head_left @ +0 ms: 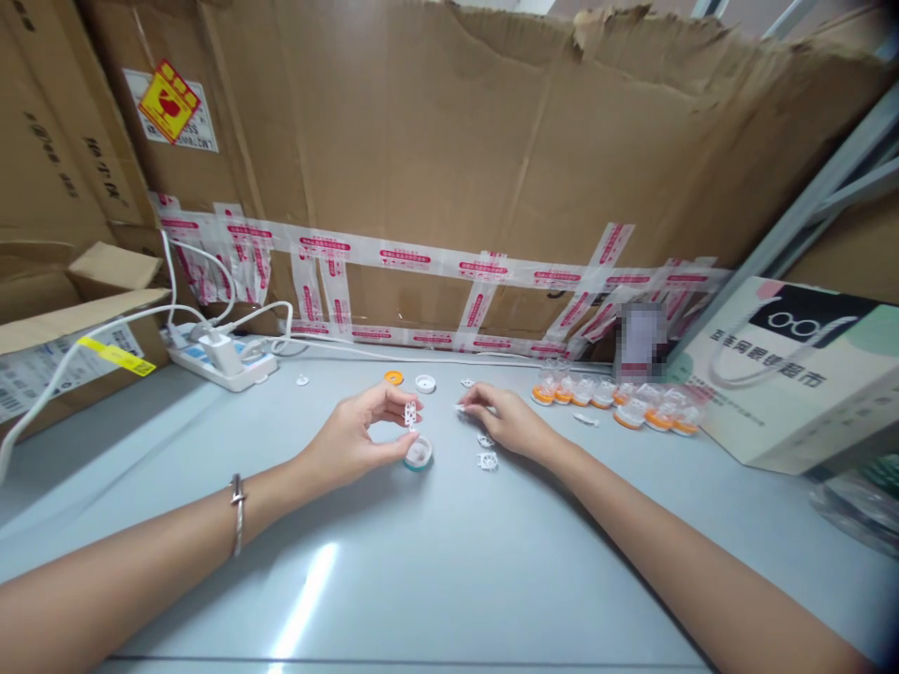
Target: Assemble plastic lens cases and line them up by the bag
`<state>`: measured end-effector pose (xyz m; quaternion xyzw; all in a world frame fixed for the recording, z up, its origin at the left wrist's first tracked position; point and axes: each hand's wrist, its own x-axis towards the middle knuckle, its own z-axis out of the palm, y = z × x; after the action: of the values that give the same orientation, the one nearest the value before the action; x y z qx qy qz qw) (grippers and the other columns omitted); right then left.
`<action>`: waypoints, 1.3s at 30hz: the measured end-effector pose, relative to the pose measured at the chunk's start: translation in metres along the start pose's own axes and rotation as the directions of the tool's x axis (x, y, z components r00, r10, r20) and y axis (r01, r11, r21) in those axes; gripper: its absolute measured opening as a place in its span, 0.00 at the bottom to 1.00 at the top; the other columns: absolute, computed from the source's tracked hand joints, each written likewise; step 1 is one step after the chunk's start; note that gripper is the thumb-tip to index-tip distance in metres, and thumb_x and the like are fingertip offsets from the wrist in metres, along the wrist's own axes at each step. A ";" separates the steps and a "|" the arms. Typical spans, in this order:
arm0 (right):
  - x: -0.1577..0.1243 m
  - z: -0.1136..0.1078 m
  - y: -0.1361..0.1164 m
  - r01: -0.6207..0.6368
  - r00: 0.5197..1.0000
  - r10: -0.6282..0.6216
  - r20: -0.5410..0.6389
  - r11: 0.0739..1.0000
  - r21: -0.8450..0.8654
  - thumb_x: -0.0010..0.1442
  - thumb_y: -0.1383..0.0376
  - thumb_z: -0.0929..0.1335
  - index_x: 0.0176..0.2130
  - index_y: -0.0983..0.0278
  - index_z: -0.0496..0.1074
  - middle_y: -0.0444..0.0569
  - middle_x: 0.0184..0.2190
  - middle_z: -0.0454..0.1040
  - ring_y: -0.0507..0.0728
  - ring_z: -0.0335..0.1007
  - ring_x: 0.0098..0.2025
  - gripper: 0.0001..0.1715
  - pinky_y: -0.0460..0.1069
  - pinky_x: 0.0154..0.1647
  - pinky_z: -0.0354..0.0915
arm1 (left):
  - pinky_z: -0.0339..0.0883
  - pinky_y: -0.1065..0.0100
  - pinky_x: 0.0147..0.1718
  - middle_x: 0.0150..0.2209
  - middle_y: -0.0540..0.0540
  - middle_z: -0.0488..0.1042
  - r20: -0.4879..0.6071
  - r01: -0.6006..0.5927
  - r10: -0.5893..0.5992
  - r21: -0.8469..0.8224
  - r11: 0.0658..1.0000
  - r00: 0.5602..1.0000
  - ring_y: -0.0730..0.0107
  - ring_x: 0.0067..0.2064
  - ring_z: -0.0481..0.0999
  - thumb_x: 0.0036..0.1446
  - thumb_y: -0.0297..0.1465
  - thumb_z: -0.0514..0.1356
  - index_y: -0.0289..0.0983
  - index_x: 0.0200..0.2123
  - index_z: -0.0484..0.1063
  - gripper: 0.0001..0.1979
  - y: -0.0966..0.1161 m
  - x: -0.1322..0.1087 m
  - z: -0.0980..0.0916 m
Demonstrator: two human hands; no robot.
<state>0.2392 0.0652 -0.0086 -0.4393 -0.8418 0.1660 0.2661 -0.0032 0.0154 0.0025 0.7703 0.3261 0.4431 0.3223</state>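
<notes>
Between the thumb and fingers of my left hand (365, 431) is a small white plastic piece with cut-outs (411, 414), held upright. Just below it, a small round cup with a teal base (419, 455) stands on the table. My right hand (502, 418) pinches another small white plastic part (461, 408) at its fingertips, a little above or at the tabletop; I cannot tell which. Near that hand lie white openwork pieces (487, 461), one more (484, 440) and a small one (467, 382) behind. An orange ring (393, 378) and a white round cap (425, 384) lie beyond my left hand.
Clear cases with orange and white bases (632, 412) stand in rows at the right, beside a paper bag (787, 374). A white power strip (225, 365) with cables sits at the left, by an opened carton (84, 328). A big cardboard box (421, 140) walls off the back.
</notes>
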 end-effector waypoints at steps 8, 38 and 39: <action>-0.010 0.003 -0.059 -0.162 0.983 0.073 0.166 0.768 0.620 0.55 0.61 0.67 0.33 0.63 0.69 0.46 0.33 0.74 0.53 0.70 0.38 0.08 0.50 0.42 0.64 | 0.69 0.66 0.38 0.39 0.46 0.73 0.140 -0.082 0.064 0.124 0.989 0.988 0.71 0.36 0.73 0.53 0.30 0.60 0.37 0.42 0.66 0.12 0.002 -0.004 0.003; -0.022 0.021 -0.090 -0.161 0.862 0.476 0.175 -0.070 0.984 0.47 0.69 0.73 0.41 0.66 0.65 0.48 0.32 0.78 0.50 0.75 0.35 0.21 0.46 0.42 0.70 | 0.67 0.71 0.39 0.37 0.50 0.73 -0.057 -0.175 0.199 0.281 0.944 0.978 0.73 0.38 0.71 0.51 0.25 0.62 0.41 0.46 0.68 0.18 0.013 -0.003 0.009; -0.022 0.022 -0.091 -0.164 0.864 0.470 0.178 -0.071 0.984 0.47 0.69 0.73 0.41 0.65 0.64 0.48 0.32 0.78 0.50 0.75 0.34 0.21 0.46 0.40 0.70 | 0.67 0.71 0.39 0.37 0.49 0.73 -0.055 -0.202 0.227 0.288 0.936 0.972 0.73 0.38 0.71 0.51 0.25 0.62 0.40 0.46 0.68 0.18 0.012 -0.004 0.009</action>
<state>0.1775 -0.0047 0.0136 -0.3279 -0.3181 0.7089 0.5374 0.0062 0.0037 0.0067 0.8191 0.3133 0.4582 0.1449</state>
